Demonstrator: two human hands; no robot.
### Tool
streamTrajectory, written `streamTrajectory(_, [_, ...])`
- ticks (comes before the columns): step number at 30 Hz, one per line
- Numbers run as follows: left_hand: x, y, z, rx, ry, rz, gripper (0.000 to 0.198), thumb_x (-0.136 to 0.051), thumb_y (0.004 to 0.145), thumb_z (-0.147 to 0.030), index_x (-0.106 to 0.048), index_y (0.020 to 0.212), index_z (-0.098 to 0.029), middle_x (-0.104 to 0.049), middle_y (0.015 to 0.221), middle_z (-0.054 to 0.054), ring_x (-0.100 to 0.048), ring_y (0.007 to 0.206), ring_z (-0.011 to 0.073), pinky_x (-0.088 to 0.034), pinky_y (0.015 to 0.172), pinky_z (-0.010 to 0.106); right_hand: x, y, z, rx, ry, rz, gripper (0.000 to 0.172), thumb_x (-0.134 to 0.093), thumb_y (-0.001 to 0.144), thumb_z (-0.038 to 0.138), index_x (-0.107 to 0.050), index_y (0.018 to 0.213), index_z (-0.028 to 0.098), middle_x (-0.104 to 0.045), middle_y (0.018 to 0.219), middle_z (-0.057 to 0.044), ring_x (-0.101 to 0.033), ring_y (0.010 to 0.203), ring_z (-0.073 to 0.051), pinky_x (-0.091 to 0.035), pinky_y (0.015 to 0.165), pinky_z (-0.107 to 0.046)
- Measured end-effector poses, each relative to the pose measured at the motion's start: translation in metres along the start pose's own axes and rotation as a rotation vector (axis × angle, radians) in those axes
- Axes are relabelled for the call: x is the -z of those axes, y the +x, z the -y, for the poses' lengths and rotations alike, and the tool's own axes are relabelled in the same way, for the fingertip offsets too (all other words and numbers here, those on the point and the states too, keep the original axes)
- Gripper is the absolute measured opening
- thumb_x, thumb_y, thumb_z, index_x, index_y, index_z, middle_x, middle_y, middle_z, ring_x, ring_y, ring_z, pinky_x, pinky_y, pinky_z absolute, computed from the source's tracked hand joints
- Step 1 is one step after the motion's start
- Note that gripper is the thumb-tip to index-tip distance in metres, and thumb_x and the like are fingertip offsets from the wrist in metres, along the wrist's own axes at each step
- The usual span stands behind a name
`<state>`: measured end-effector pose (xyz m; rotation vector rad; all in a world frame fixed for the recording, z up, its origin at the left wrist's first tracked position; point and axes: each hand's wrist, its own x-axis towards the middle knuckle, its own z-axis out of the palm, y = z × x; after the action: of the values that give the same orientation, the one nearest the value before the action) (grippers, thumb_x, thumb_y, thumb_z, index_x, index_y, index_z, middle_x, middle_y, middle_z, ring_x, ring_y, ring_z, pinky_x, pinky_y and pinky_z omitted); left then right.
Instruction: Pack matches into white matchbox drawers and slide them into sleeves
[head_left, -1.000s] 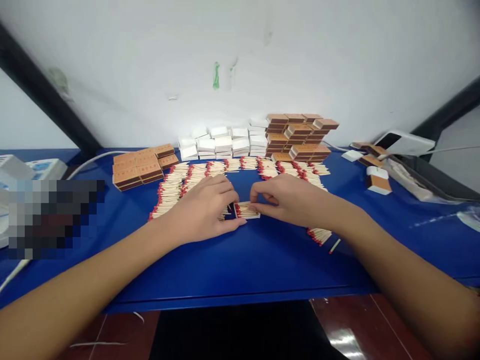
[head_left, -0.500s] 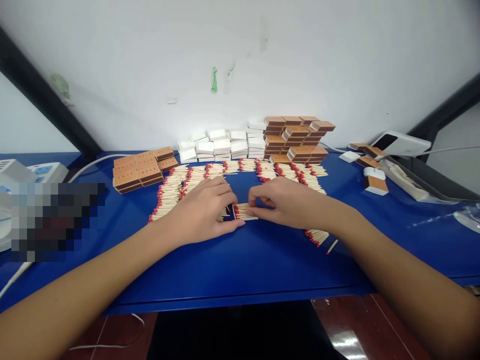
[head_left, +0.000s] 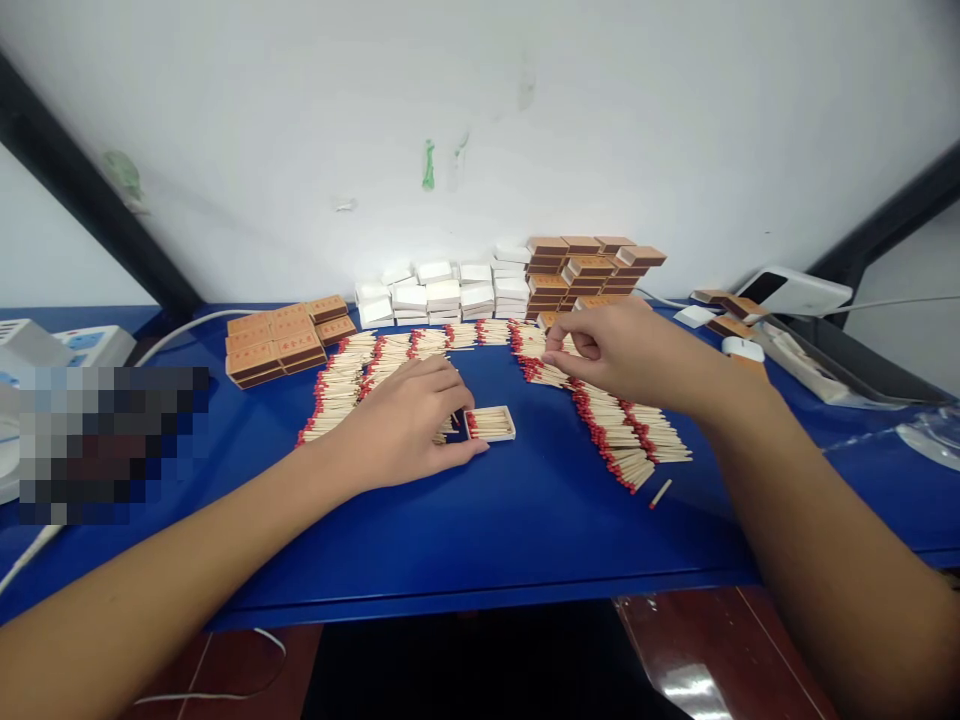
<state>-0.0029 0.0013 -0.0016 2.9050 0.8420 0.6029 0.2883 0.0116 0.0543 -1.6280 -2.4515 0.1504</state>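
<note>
A small white matchbox tray (head_left: 514, 430) lies on the blue table with several red-tipped matches (head_left: 491, 421) inside it. My left hand (head_left: 412, 420) steadies the tray's left end between thumb and forefinger. Over the right-hand rows of loose matches (head_left: 611, 435) hovers my right hand (head_left: 615, 350), its thumb and forefinger pinched together at the edge of the pile. Whether a match is between those fingertips is too small to make out. More rows of matches (head_left: 337, 385) spread out to the left, partly hidden by my left hand.
White trays (head_left: 442, 295) are stacked against the wall, beside a pile of brown matchbox sleeves (head_left: 551, 283). Brown matchboxes (head_left: 274, 340) sit at left, near a power strip (head_left: 97, 345). A single match (head_left: 661, 494) lies apart at right. A white device (head_left: 806, 288) stands far right.
My right hand has moved away from the tray, up and to the right, to the loose matches. The tray's matches now show fully. My left hand has stayed in place.
</note>
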Motion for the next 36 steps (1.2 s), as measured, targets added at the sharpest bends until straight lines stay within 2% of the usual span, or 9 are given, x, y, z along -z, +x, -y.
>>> streamTrajectory(5, [0.000, 0.001, 0.000, 0.003, 0.006, -0.003, 0.029, -0.077, 0.101, -0.046, -0.076, 0.103, -0.017, -0.074, 0.102, 0.009, -0.068, 0.106, 0.0297, -0.054, 0.099, 0.046, -0.004, 0.005, -0.013, -0.078, -0.047, 0.214, 0.012, -0.071, 0.093, 0.033, -0.076, 0.087, 0.023, -0.076, 0.084, -0.006, -0.065, 0.070, -0.020, -0.039, 0.063, -0.033])
streamTrajectory(9, [0.001, 0.002, -0.001, 0.005, 0.002, 0.006, 0.029, -0.077, 0.100, -0.045, -0.075, 0.103, -0.017, -0.074, 0.100, 0.009, -0.067, 0.107, 0.0301, -0.055, 0.097, 0.045, -0.011, 0.008, -0.008, -0.083, -0.054, 0.272, 0.012, -0.069, 0.092, 0.029, -0.076, 0.086, 0.022, -0.079, 0.086, -0.006, -0.068, 0.072, -0.021, -0.044, 0.064, -0.033])
streamTrajectory(18, [-0.001, 0.002, 0.000, 0.002, -0.001, 0.000, 0.028, -0.077, 0.100, -0.046, -0.075, 0.102, -0.018, -0.075, 0.104, 0.010, -0.068, 0.108, 0.0306, -0.054, 0.101, 0.047, -0.007, 0.003, -0.002, -0.036, 0.012, 0.261, 0.020, -0.067, 0.094, 0.039, -0.070, 0.083, 0.023, -0.065, 0.067, -0.002, -0.054, 0.059, -0.017, -0.034, 0.060, -0.034])
streamTrajectory(23, [0.000, 0.002, -0.002, 0.014, 0.006, 0.007, 0.027, -0.078, 0.100, -0.045, -0.075, 0.102, -0.018, -0.073, 0.100, 0.009, -0.067, 0.106, 0.0306, -0.054, 0.098, 0.045, -0.011, -0.002, 0.011, 0.109, 0.132, 0.267, 0.025, -0.067, 0.095, 0.046, -0.070, 0.084, 0.024, -0.059, 0.067, 0.001, -0.049, 0.059, -0.016, -0.031, 0.060, -0.033])
streamTrajectory(29, [-0.001, 0.001, 0.000, -0.001, 0.007, 0.003, 0.031, -0.077, 0.100, -0.047, -0.076, 0.105, -0.016, -0.073, 0.105, 0.010, -0.067, 0.108, 0.0306, -0.053, 0.100, 0.046, -0.026, -0.006, 0.027, 0.252, 0.239, 0.239, 0.009, -0.068, 0.092, 0.031, -0.071, 0.092, 0.023, -0.061, 0.072, 0.004, -0.049, 0.061, -0.013, -0.030, 0.063, -0.031])
streamTrajectory(33, [-0.001, 0.002, 0.000, -0.004, 0.002, 0.000, 0.030, -0.077, 0.100, -0.046, -0.076, 0.104, -0.017, -0.073, 0.102, 0.010, -0.067, 0.106, 0.0301, -0.054, 0.100, 0.046, -0.024, -0.006, 0.026, 0.154, 0.175, 0.173, 0.014, -0.069, 0.092, 0.036, -0.073, 0.087, 0.023, -0.061, 0.069, 0.003, -0.050, 0.062, -0.015, -0.031, 0.064, -0.032])
streamTrajectory(36, [0.000, 0.002, -0.001, -0.008, -0.004, 0.000, 0.029, -0.077, 0.100, -0.046, -0.075, 0.103, -0.017, -0.073, 0.101, 0.009, -0.067, 0.106, 0.0298, -0.054, 0.100, 0.045, -0.019, -0.007, 0.026, 0.087, 0.130, 0.212, 0.018, -0.070, 0.090, 0.037, -0.072, 0.080, 0.023, -0.061, 0.067, 0.001, -0.051, 0.061, -0.015, -0.033, 0.062, -0.033])
